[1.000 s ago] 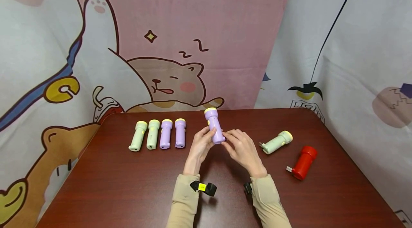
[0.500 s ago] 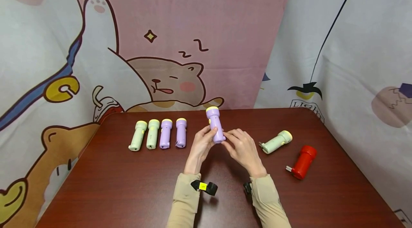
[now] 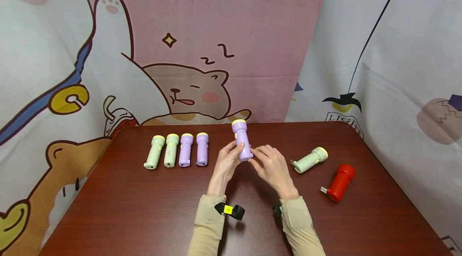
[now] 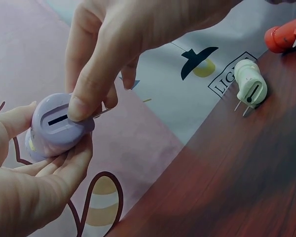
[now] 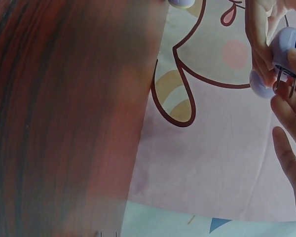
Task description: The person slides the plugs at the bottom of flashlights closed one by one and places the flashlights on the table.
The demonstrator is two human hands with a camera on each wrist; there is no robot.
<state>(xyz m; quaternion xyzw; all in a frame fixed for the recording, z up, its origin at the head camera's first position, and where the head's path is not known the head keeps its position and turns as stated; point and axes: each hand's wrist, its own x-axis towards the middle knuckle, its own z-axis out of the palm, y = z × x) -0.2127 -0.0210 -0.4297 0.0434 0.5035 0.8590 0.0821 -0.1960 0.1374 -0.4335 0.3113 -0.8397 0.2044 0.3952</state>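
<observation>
My left hand [image 3: 224, 167] grips a purple flashlight [image 3: 242, 137] with a yellow lens rim, held up off the table with its lens end away from me. On its tail end, in the left wrist view, is a dark slot [image 4: 58, 120]. My right hand [image 3: 272, 167] pinches the tail, its thumb pressed on the end face beside the slot. Two metal plug prongs [image 5: 292, 89] stick out from the tail in the right wrist view, close to the right fingertips. The right fingers partly hide the prongs in the left wrist view.
Two green flashlights [image 3: 154, 152] and two purple flashlights [image 3: 185, 150] lie in a row at the table's back left. To the right lie a green flashlight [image 3: 310, 160] and a red flashlight [image 3: 339, 183], both with prongs out. A printed cloth [image 3: 270, 47] hangs behind the table [image 3: 162, 216].
The held purple flashlight and my left hand have shifted very slightly to the right. My right hand keeps almost the same place at the tail, and the other flashlights have not moved.
</observation>
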